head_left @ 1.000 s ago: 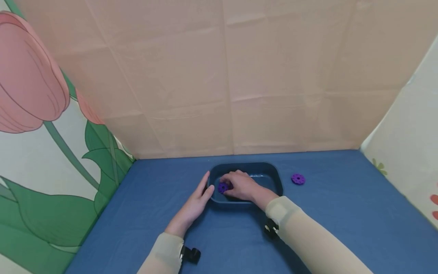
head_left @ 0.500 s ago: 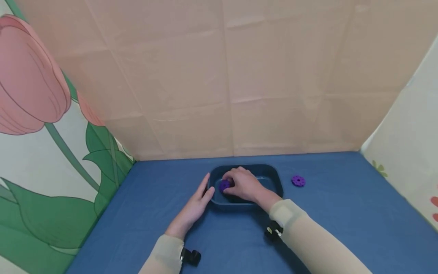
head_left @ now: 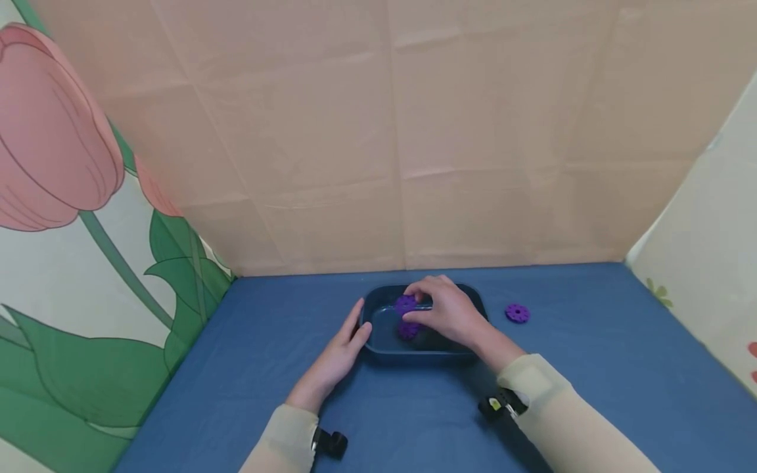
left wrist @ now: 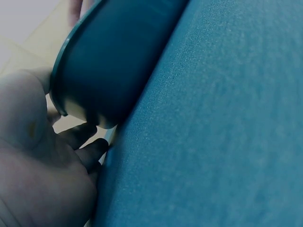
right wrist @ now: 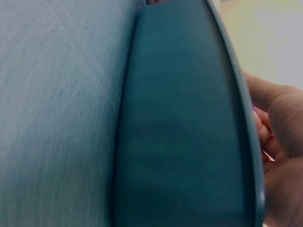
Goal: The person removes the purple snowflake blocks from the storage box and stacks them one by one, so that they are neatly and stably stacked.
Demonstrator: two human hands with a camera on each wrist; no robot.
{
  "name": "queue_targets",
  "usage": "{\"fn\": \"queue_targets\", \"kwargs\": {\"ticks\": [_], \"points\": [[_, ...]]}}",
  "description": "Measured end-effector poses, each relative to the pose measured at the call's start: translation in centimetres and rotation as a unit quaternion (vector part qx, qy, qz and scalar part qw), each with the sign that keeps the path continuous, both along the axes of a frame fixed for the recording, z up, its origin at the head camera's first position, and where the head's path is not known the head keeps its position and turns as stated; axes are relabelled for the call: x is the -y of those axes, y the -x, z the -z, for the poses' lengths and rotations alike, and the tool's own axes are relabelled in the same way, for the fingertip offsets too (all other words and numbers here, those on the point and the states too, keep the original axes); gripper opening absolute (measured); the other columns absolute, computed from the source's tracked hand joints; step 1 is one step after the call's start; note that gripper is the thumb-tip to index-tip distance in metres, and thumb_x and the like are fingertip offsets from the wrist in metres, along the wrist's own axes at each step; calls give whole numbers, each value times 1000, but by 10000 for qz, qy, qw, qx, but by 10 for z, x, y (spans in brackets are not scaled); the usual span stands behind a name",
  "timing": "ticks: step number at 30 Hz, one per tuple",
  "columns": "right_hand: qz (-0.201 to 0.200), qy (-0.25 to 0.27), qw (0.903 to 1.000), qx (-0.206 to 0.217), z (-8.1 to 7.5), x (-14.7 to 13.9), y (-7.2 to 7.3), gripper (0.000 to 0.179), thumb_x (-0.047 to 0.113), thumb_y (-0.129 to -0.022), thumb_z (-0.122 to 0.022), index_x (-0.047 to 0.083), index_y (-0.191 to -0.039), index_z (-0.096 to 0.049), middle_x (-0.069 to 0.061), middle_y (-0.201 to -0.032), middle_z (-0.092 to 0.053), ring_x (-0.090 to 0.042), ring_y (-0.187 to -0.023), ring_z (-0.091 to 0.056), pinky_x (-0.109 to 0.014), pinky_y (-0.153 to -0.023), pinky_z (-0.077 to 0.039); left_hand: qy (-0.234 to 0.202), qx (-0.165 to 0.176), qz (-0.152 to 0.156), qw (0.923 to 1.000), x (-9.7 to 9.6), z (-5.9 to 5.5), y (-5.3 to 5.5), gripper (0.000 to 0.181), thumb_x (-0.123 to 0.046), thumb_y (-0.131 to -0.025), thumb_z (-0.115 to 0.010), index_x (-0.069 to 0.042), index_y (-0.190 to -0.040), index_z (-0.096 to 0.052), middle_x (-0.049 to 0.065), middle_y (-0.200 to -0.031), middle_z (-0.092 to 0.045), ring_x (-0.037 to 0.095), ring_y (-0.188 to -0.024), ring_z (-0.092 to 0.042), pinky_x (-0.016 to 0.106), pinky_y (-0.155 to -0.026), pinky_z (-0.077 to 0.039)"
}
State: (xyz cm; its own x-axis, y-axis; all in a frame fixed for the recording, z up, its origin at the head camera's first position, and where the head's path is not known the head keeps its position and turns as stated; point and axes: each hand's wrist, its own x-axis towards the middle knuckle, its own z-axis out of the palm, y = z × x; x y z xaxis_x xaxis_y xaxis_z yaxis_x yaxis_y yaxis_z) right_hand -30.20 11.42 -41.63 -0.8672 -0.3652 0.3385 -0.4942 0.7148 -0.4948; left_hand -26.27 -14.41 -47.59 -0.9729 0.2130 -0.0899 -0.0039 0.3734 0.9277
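A dark blue tray (head_left: 378,348) stands on the blue cloth, its outer wall large in both wrist views. My left hand (head_left: 340,345) lies with fingers extended against the tray's left end, thumb near the front corner; in the left wrist view its fingers (left wrist: 78,136) touch that end. Over the tray, my right hand (head_left: 446,312) pinches a purple notched disc (head_left: 405,303) between thumb and index finger. Just below the thumb, a second purple disc (head_left: 408,330) shows in the tray. In the right wrist view the tray wall hides most of the right hand's (right wrist: 284,137) work.
Another purple disc (head_left: 517,313) with small holes lies on the blue cloth (head_left: 579,368), right of the tray. A beige sheet (head_left: 390,131) rises behind the table. Flower-printed (head_left: 53,125) and white panels (head_left: 710,230) flank it.
My right hand has moved right and slightly up from the tray's left part with the disc, and a second disc now shows beneath it. My left hand stays put.
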Motion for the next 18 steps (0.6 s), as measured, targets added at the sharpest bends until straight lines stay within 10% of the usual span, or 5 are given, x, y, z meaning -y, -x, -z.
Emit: {"fn": "queue_targets", "kwargs": {"ticks": [18], "points": [[637, 563, 9963, -133, -6, -61, -19, 41, 51, -80, -79, 28, -112, -67, 1, -97, -61, -21, -104, -48, -39, -80, -40, -135, 145, 55, 9998, -3, -16, -8, 67, -68, -95, -45, -56, -152, -11, -18, -165, -7, 16, -155, -2, 55, -124, -8]]}}
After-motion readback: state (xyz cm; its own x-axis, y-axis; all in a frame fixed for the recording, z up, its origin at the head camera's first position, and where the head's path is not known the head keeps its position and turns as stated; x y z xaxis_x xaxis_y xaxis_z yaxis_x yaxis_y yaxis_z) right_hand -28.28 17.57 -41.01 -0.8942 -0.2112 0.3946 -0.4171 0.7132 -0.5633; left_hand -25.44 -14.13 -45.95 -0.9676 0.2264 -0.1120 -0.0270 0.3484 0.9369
